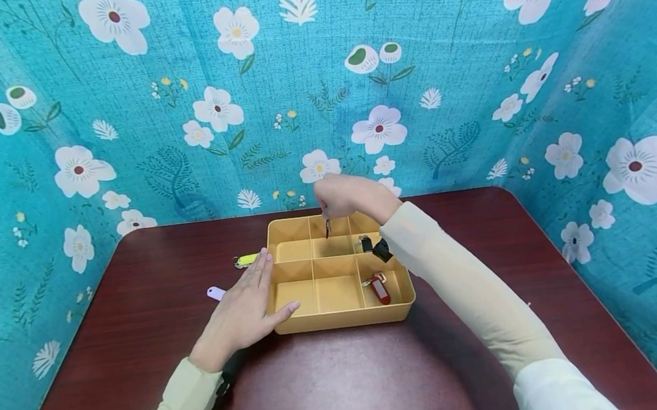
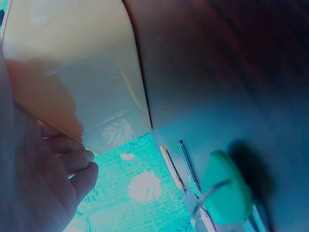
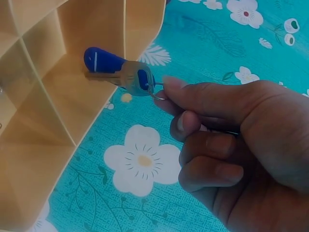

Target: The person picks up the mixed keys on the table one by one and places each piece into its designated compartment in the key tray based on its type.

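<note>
My right hand [image 1: 336, 194] is above the back middle compartment of a yellow divided box [image 1: 343, 319]. In the right wrist view its thumb and finger pinch the ring of a key [image 3: 135, 77] with a blue tag [image 3: 104, 60]; both hang by the compartment opening. My left hand [image 1: 243, 311] lies along the box's left side, fingers extended and touching it, thumb over the front left corner. The back right compartment holds a black key tag [image 1: 366, 244], partly hidden by the right wrist. A red key tag [image 1: 380, 290] with a key lies in the front right compartment.
Left of the box, a yellow-green key tag [image 1: 247, 260] with keys and a lilac tag [image 1: 215, 293] lie on the dark red table [image 1: 347, 383], the lilac one partly behind the left hand. A flowered blue curtain [image 1: 270, 104] surrounds the back and sides.
</note>
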Tool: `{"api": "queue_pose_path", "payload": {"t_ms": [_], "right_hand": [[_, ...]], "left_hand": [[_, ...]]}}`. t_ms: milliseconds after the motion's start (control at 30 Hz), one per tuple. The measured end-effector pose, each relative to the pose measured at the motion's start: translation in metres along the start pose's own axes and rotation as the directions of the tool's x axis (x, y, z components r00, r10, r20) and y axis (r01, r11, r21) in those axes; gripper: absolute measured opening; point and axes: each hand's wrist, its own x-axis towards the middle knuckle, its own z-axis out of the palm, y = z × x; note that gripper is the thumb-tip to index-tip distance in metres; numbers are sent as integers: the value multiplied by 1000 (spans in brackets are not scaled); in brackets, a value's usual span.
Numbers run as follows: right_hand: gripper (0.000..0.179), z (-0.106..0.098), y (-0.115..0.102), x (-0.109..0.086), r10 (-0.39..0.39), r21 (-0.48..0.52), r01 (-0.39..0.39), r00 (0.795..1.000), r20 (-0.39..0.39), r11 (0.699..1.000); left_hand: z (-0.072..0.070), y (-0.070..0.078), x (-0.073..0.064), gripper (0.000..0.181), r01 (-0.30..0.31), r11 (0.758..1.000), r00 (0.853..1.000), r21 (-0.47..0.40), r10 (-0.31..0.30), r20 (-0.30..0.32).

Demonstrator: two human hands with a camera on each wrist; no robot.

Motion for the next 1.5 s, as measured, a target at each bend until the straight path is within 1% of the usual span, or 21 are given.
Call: {"api": "queue_pose_path", "payload": {"t_ms": [167,333,467,700,900,1167,1267,1333,1500], "right_hand": [[61,0,-1,7,18,-19,-17,999,32,1000],[57,1,-3,13,55,-41,-52,995,79,998],[53,1,-3,18,53,-56,-48,995,88,997],[55,3,-2,29,55,-46,-50,992,114,998],[51,7,0,37,49,-30,-46,992,113,998],[47,9,1,45,58,-51,-52,991,122,997],[43,10,0,47,64,-45,-59,990,129,997],[37,11,-2,49,67,-38,-62,989,133,997],[8,14,-5,51,69,-55,-61,985,160,997]], "left_hand": [[0,1,0,109,-6,1000,1000,10,6,0],[0,1,1,110,-15,1000,1000,17,15,2],[-1,0,0,109,-9,1000,1000,21,8,7],[0,0,0,108,-10,1000,1000,2,10,-1],[1,-2,1,108,-12,1000,1000,13,12,-5],[1,-3,1,108,-11,1000,1000,14,12,-1],[0,-3,1,108,-8,1000,1000,14,8,-2],[0,-2,0,108,-8,1000,1000,13,8,-4],[1,-1,1,109,-10,1000,1000,8,10,-6]]}}
